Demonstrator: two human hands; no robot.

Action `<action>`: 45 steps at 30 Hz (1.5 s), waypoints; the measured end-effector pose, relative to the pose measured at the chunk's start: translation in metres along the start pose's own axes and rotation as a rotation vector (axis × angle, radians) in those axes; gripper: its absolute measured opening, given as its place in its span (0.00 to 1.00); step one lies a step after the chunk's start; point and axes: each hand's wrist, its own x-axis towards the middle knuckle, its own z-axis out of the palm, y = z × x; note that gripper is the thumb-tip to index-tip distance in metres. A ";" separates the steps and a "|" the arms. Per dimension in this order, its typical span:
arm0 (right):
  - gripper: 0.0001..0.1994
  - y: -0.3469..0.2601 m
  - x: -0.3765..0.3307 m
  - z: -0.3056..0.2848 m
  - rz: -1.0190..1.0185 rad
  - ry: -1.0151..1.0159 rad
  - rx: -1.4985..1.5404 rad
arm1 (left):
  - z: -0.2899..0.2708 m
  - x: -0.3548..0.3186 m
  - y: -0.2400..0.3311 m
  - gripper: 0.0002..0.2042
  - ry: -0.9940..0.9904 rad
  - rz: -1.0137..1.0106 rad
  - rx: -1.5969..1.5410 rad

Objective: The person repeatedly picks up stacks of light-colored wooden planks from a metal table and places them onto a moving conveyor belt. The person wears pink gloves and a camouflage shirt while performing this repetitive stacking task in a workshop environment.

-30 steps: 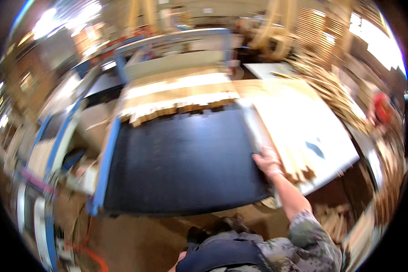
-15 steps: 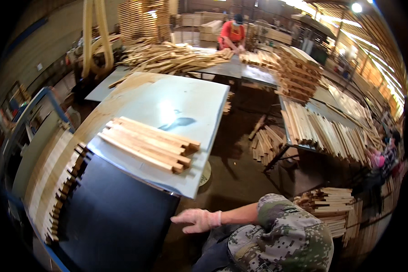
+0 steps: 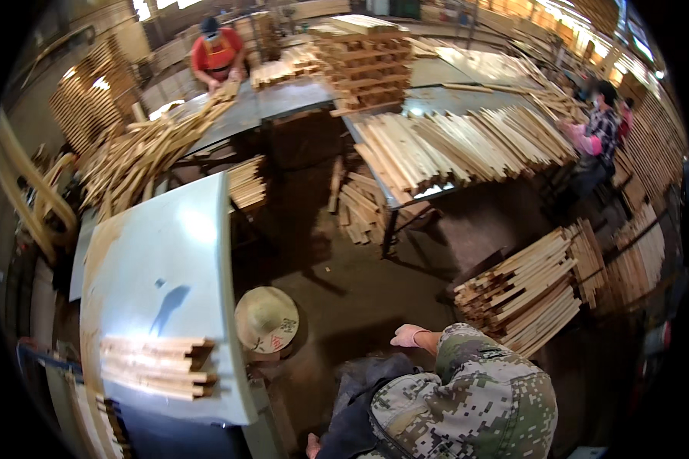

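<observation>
My right hand [image 3: 411,335], in a pale pinkish glove, hangs in front of my camouflage sleeve [image 3: 486,382]. Its fingers look curled together, and nothing shows in them. Only a bit of my left hand [image 3: 312,445] appears at the lower edge, beside my dark apron; its fingers are mostly hidden. To the left, a row of wooden strips [image 3: 159,369] lies on a pale, shiny machine table [image 3: 161,268]. A dark panel [image 3: 180,436] adjoins the table's near end. Neither hand touches the strips.
A round, pale bucket-like object [image 3: 266,321] stands on the floor beside the table. Wooden strips [image 3: 459,149] cover a bench ahead, near a tall block stack [image 3: 360,65]. More strips [image 3: 520,283] are piled at right. Co-workers stand far left [image 3: 218,57] and right [image 3: 601,126].
My view has swung to the right, so the machine table now sits further left. My right hand has moved away from the dark panel, and its fingers have curled in. My left hand has partly appeared.
</observation>
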 end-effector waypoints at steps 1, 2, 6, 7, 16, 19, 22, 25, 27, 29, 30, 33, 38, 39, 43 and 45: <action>0.31 0.020 0.009 -0.004 0.016 0.005 0.039 | 0.018 0.007 0.015 0.20 -0.022 -0.003 0.039; 0.30 0.038 0.018 -0.012 0.024 0.011 0.068 | 0.037 0.009 0.030 0.20 -0.034 -0.002 0.064; 0.32 0.063 0.021 -0.053 0.003 0.123 0.237 | 0.096 0.031 0.100 0.21 -0.081 0.023 0.174; 0.33 0.070 0.024 -0.063 0.010 0.134 0.281 | 0.110 0.037 0.118 0.21 -0.095 0.035 0.193; 0.34 0.099 0.031 -0.118 0.121 0.278 0.601 | 0.230 0.101 0.262 0.22 -0.230 0.092 0.337; 0.34 0.105 0.030 -0.122 0.271 0.180 0.566 | 0.275 0.131 0.310 0.22 -0.282 0.091 0.360; 0.34 0.111 0.034 -0.135 0.383 0.105 0.653 | 0.313 0.156 0.359 0.22 -0.312 0.081 0.413; 0.34 0.120 0.049 -0.161 0.372 0.152 0.633 | 0.372 0.165 0.420 0.22 -0.324 0.096 0.475; 0.35 0.123 0.062 -0.194 0.367 0.220 0.637 | 0.424 0.171 0.463 0.23 -0.351 0.109 0.513; 0.39 0.112 0.063 -0.238 0.423 0.261 0.789 | 0.458 0.179 0.499 0.23 -0.354 0.112 0.542; 0.39 0.118 0.082 -0.259 0.399 0.310 0.774 | 0.476 0.185 0.518 0.23 -0.357 0.124 0.556; 0.39 0.117 0.099 -0.322 0.350 0.460 0.781 | 0.521 0.190 0.563 0.23 -0.360 0.155 0.595; 0.39 0.134 0.110 -0.461 0.354 0.693 0.634 | 0.585 0.186 0.625 0.25 -0.351 0.239 0.582; 0.38 0.147 0.113 -0.487 0.376 0.767 0.560 | 0.602 0.179 0.632 0.23 -0.344 0.262 0.564; 0.37 0.219 0.149 -0.577 0.344 1.017 0.290 | 0.629 0.139 0.654 0.23 -0.319 0.153 0.550; 0.38 0.268 0.178 -0.613 0.387 1.103 0.129 | 0.656 0.113 0.655 0.22 -0.292 0.124 0.560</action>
